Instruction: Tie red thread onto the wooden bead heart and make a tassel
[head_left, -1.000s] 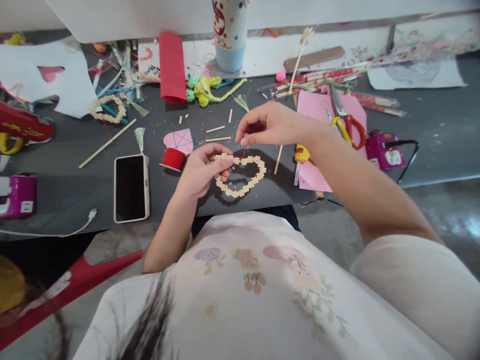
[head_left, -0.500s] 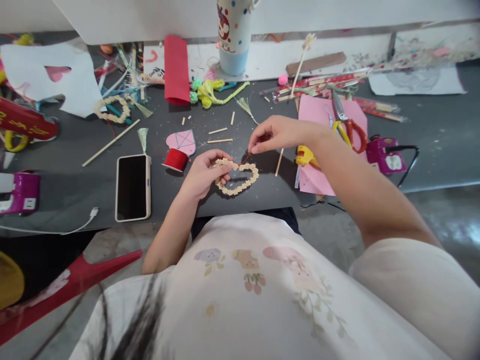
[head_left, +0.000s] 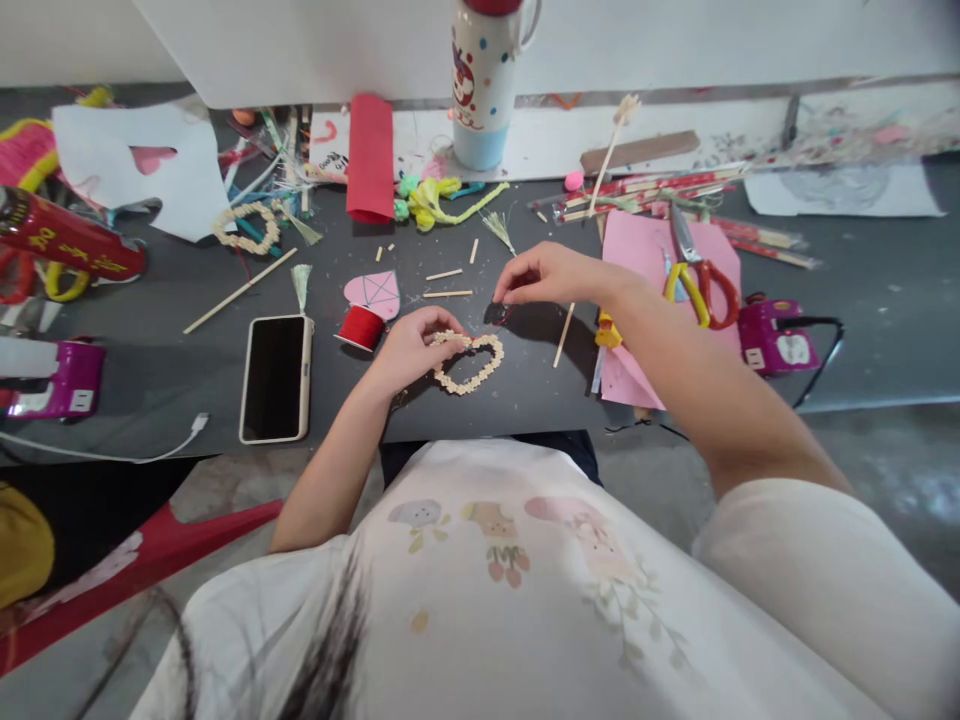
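Heart-shaped cream beaded outline (head_left: 498, 352): was right of the red cylindrical thread spool (head_left: 361, 328), left lobe pinched in the left hand (head_left: 412, 348). Right hand (head_left: 551, 273): farther right of the spool, fingertips narrowed, apparently on thin red thread (head_left: 504, 315). Firm left hold, light thread tension probably suited.

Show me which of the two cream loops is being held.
The heart-shaped loop, gripped by the left hand; the other loop lies near the white paper, untouched.
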